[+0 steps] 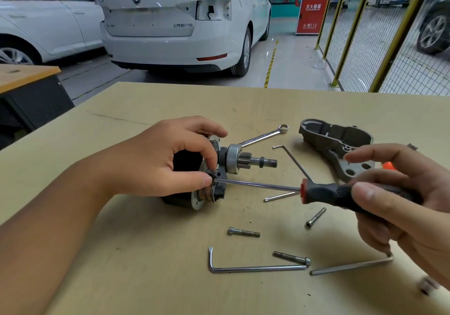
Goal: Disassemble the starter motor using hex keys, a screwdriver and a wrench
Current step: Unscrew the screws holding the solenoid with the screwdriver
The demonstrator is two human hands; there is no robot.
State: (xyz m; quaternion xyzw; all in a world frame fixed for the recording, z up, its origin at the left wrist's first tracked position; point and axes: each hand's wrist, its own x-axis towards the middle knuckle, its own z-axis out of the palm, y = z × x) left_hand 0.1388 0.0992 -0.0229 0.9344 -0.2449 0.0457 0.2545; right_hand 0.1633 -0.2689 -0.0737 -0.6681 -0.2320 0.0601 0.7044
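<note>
The starter motor (233,162) lies on its side in the middle of the wooden table (146,253), its pinion shaft pointing right. My left hand (155,161) grips the motor's black body, thumb and forefinger by the flange. My right hand (399,197) holds the black-handled screwdriver (341,194); its long shaft runs left and its tip meets the motor's flange beside my left thumb. A combination wrench (265,135) lies behind the motor. Several hex keys lie about, one (255,269) near the front and another (350,267) partly under my right hand.
The removed grey aluminium housing (336,141) lies at the right back. Three loose socket-head bolts (243,232) (316,217) (292,257) lie in front of the motor. A thin hex key (293,161) lies between motor and housing. A white car (185,22) stands beyond the table's far edge.
</note>
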